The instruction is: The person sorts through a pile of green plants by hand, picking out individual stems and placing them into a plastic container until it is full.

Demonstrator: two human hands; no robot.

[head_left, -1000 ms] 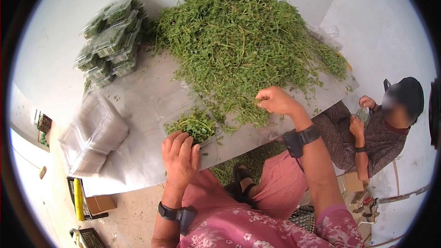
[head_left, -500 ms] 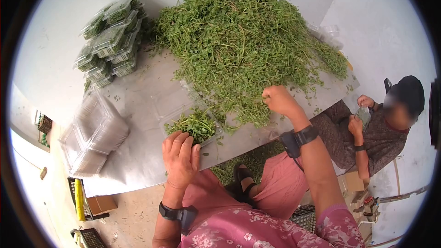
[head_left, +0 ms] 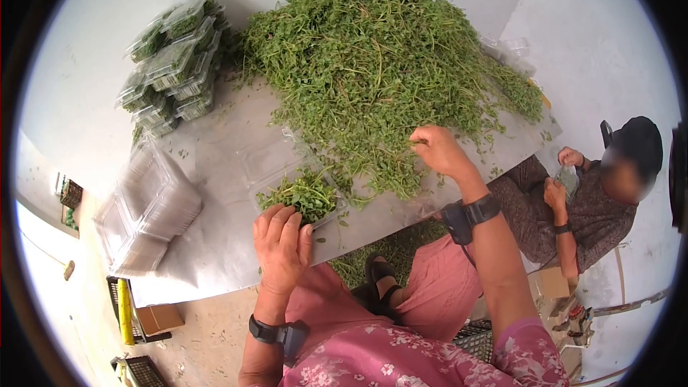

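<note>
A clear plastic clamshell container (head_left: 331, 223) stands near the table's front edge with its lid (head_left: 269, 158) folded back. Leafy green sprigs (head_left: 304, 197) fill it. My left hand (head_left: 281, 247) is at its near left corner, fingers curled over the rim and thumb apart on the near side. Behind the container rises a large heap of the same greens (head_left: 373, 64). Over the heap's front right part, my right hand (head_left: 441, 150) is closed in a pinch on a small green sprig (head_left: 416, 143); its fingertips partly hide it.
Filled, closed containers (head_left: 172, 64) are stacked at the back left. Nested open containers (head_left: 147, 208) stand at the table's left edge. A person in a dark cap (head_left: 584, 201) sits at the right, holding a small pack. Crates (head_left: 140, 369) lie on the floor.
My right hand has lifted slightly and shifted a little, its fingers turning more toward the heap. My left hand and the container have stayed in place.
</note>
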